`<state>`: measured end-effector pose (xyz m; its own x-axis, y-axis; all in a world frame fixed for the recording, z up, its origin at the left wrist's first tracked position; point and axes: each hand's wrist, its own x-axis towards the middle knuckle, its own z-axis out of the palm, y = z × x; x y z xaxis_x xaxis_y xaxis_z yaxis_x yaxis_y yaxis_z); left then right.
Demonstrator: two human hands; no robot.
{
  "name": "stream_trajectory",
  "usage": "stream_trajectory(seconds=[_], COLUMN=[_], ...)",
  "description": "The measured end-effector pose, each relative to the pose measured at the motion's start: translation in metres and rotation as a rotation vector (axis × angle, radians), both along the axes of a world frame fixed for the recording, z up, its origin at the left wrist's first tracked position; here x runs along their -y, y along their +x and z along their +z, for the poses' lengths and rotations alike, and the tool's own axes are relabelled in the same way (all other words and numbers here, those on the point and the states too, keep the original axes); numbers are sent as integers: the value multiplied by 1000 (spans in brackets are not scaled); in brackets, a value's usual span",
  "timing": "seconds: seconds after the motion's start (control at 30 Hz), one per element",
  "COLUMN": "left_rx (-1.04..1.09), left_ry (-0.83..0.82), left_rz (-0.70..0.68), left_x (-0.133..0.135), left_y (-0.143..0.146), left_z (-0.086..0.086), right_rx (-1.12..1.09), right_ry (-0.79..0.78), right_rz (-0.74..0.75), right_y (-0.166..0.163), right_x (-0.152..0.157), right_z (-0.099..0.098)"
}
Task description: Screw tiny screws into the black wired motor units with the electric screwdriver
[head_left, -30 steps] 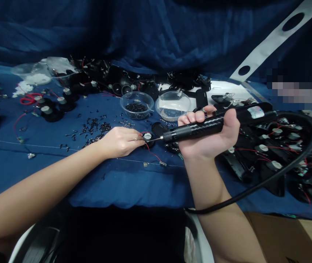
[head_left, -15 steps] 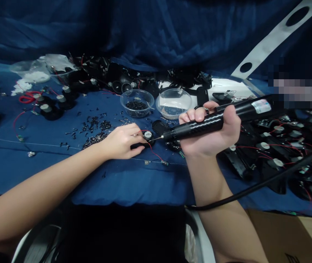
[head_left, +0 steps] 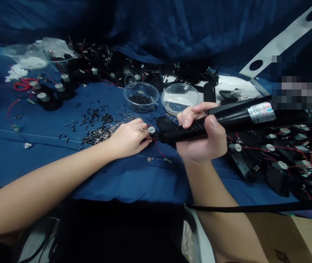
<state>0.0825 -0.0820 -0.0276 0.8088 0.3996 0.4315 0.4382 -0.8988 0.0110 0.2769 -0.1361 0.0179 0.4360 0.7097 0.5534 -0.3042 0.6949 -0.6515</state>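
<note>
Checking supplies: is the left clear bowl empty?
Not empty: the clear bowl holds black screws across its bottom, well below the rim.

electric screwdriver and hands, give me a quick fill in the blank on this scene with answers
The electric screwdriver is gripped in the ____ hand. The left hand pinches a small round part with ____ wires. The clear bowl nearer the screwdriver holds small ____ pieces. The cloth under the hands is ____.

Answers: right; red; silver; blue
</note>
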Motion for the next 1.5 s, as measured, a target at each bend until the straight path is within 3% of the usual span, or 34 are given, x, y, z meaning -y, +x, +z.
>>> stream_trajectory(seconds=[0.23,0.5,0.8,1.2,1.5], left_rx=[-71,-5,52,87,116], left_ry=[-58,-72,88,98,-14], left_rz=[44,-10,-70,-106,-124], left_x=[1,2,3,3,4], left_y=[0,-2,-1,0,-1], left_z=[2,4,4,5,7], right_rx=[-2,-13,-66,10,11], right_ry=[-10,-9,-7,-7,18], right_rz=[-42,-47,-8,-10,-16], right_y=[-1,-4,-6,-8,-7], right_x=[-1,0,1,1,1], right_z=[1,2,1,-2,-1])
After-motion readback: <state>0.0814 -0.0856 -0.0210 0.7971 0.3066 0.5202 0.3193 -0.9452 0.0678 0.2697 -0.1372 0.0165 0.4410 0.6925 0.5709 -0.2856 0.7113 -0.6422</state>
